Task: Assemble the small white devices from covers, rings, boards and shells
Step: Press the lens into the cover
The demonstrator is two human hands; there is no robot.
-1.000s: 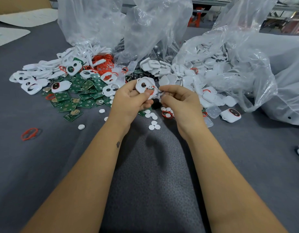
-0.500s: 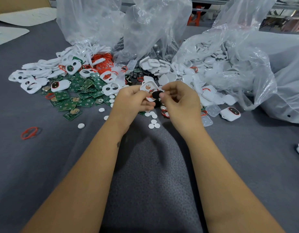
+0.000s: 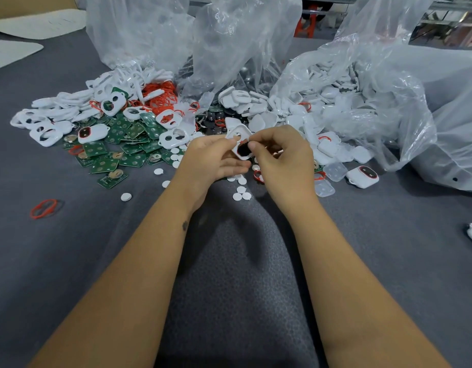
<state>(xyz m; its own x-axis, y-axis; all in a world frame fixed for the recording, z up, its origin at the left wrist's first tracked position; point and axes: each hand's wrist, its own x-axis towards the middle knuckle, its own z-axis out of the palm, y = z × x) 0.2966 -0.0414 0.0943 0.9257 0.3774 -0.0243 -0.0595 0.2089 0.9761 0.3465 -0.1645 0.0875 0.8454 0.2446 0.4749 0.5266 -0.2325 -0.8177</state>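
Black insert now seated in white cover vs 0.5 s ago. My left hand grips cover; right hand fingertips pinch insert at thumb tip. Ring probably next.

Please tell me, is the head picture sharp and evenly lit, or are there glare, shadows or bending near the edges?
Head view: soft, even light; white glare on the plastic bags; a faint shadow on the grey cloth under the forearms; the left hand and right hand on the white cover are slightly blurred; wide-angle bending stretches the edges.
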